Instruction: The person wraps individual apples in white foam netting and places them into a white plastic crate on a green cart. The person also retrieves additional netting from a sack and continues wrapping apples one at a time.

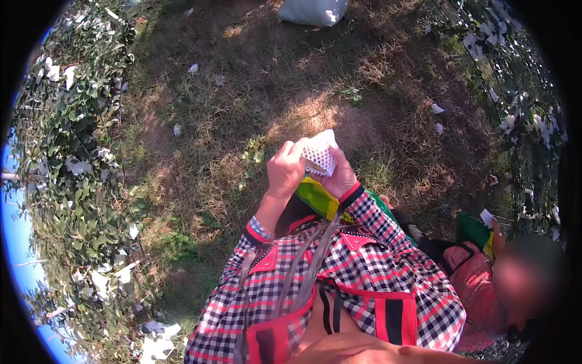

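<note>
Between my hands is a white foam fruit net (320, 150) with small holes, held up in front of my chest. My left hand (287, 170) is closed and pinches the net's left edge. From the other side, the fingers of my right hand (341, 175) close round its right and lower part. Something brownish shows at the net's lower opening, but I cannot make out what it is. A yellow and green bag (319, 197) hangs at my front, just under my hands.
Leafy trees with white paper-like bags (79, 165) stand along the left, and another row (518, 115) along the right. A pale full sack (313, 11) lies on the grass ahead. White scraps (438, 109) dot the ground. Another person (476, 279) is close at my right.
</note>
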Motion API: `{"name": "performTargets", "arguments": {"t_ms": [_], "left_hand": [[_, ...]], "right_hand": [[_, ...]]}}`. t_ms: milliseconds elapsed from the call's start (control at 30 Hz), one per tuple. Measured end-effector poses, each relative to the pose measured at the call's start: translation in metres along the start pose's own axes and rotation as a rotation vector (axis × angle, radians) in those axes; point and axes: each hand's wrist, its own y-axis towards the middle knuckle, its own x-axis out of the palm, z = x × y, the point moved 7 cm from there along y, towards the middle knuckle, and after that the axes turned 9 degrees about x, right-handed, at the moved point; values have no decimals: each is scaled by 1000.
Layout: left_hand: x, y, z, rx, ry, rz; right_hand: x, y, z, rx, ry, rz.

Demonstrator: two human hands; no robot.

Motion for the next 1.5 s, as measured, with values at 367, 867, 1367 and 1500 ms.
{"name": "performTargets", "arguments": {"t_ms": [367,867,1367,1500], "left_hand": [[12,205,-192,92,-249,60],[81,510,-433,-349,-1138,176],[105,777,-627,-66,-534,222],[106,849,-713,-33,-440,288]], "right_hand": [[57,269,-142,4,14,-13],[136,552,-375,127,-222,16],[224,854,-522,297,152,-97],[253,967,-561,220,166,-88]]}}
